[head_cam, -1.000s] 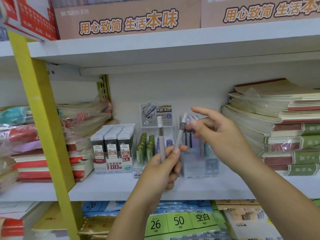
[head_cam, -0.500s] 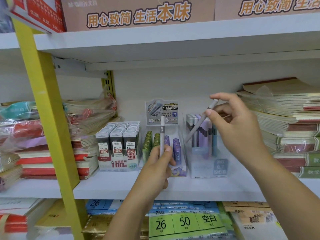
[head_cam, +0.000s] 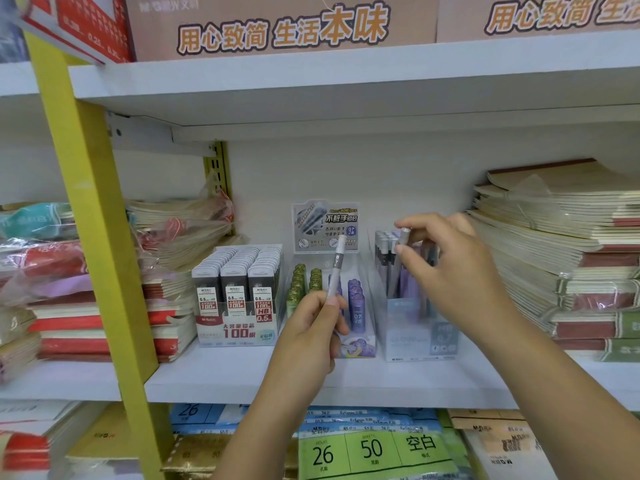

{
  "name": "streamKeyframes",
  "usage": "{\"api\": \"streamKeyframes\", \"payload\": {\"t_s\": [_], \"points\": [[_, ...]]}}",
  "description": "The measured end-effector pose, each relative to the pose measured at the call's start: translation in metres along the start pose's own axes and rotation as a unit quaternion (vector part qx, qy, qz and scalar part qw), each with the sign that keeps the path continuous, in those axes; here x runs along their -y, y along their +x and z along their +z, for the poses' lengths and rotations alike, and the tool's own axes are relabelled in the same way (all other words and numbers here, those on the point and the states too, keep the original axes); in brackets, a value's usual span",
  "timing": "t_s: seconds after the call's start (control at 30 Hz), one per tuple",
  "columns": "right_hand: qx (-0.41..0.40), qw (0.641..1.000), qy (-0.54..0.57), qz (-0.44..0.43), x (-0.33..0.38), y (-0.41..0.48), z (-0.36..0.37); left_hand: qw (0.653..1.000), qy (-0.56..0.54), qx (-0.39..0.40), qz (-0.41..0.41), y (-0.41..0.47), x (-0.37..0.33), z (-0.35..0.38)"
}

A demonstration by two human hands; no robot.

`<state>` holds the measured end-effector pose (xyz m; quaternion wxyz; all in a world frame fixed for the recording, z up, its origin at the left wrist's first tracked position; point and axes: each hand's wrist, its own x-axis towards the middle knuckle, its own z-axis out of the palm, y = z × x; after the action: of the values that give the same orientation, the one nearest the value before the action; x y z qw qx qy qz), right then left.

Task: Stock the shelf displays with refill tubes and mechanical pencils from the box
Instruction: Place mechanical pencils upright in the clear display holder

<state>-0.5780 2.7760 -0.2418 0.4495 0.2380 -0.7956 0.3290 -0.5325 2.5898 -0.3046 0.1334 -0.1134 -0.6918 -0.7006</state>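
Three displays are set side by side on the shelf [head_cam: 225, 375]: a refill box [head_cam: 237, 306] on the left with three rows of cases, a tube display [head_cam: 360, 344] in the middle with two green rows and some purple tubes, and a pencil display [head_cam: 415, 341] on the right. One pencil [head_cam: 336, 265] is gripped upright in the curled left hand [head_cam: 311, 334], in front of the tube display. A second pencil [head_cam: 403, 234] is pinched at its cap by the right hand [head_cam: 457, 271], its lower end apparently inside the pencil display among others that are too hidden to count.
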Motion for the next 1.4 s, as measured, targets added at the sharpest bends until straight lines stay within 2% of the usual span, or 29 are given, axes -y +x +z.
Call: {"api": "streamKeyframes", "payload": {"t_s": [0.33, 0.47, 0.7, 0.77, 0.8, 0.87, 0.93, 1.0, 1.07, 1.13, 1.2, 1.23, 1.27, 1.4], "points": [[0.007, 1.0, 0.013, 0.003, -0.003, 0.002, 0.002, 1.0, -0.006, 0.005, -0.005, -0.002, -0.003, -0.001], [-0.016, 0.997, -0.076, -0.019, -0.006, 0.0, 0.009, 1.0, -0.009, 0.009, -0.003, -0.003, -0.004, -0.001], [0.071, 0.985, -0.149, 0.04, -0.008, -0.001, 0.012, 0.999, 0.0, 0.029, 0.013, -0.006, -0.008, 0.001], [0.056, 0.987, -0.147, 0.026, -0.001, 0.0, 0.007, 0.999, 0.002, 0.038, 0.018, -0.007, -0.012, 0.002], [0.041, 0.993, -0.113, 0.01, 0.004, 0.001, 0.003, 0.999, 0.004, 0.04, 0.02, -0.008, -0.013, 0.004], [0.052, 0.997, 0.058, 0.028, 0.019, 0.001, -0.007, 0.999, 0.008, 0.04, 0.025, -0.008, -0.016, 0.008], [0.116, 0.959, 0.244, 0.087, 0.032, 0.0, -0.011, 0.998, 0.004, 0.05, 0.033, -0.008, -0.016, 0.014], [0.138, 0.935, 0.307, 0.114, 0.037, -0.004, -0.011, 0.997, 0.019, 0.054, 0.044, -0.009, -0.016, 0.02], [0.084, 0.927, 0.34, 0.134, 0.039, -0.006, -0.012, 0.996, 0.065, 0.025, 0.063, -0.008, -0.011, 0.027], [-0.028, 0.931, 0.344, 0.122, 0.034, -0.004, -0.02, 0.982, 0.142, -0.048, 0.117, -0.007, -0.005, 0.029], [-0.111, 0.947, 0.292, 0.08, 0.026, -0.001, -0.032, 0.924, 0.3, -0.121, 0.204, -0.006, -0.001, 0.028], [-0.126, 0.956, 0.256, 0.059, 0.021, 0.0, -0.035, 0.894, 0.357, -0.134, 0.235, -0.006, -0.001, 0.028], [-0.126, 0.966, 0.221, 0.046, 0.017, 0.0, -0.037, 0.879, 0.388, -0.131, 0.246, -0.005, 0.001, 0.028], [-0.067, 0.992, 0.1, 0.043, 0.007, -0.003, -0.026, 0.863, 0.437, -0.069, 0.242, -0.003, 0.011, 0.03]]}}
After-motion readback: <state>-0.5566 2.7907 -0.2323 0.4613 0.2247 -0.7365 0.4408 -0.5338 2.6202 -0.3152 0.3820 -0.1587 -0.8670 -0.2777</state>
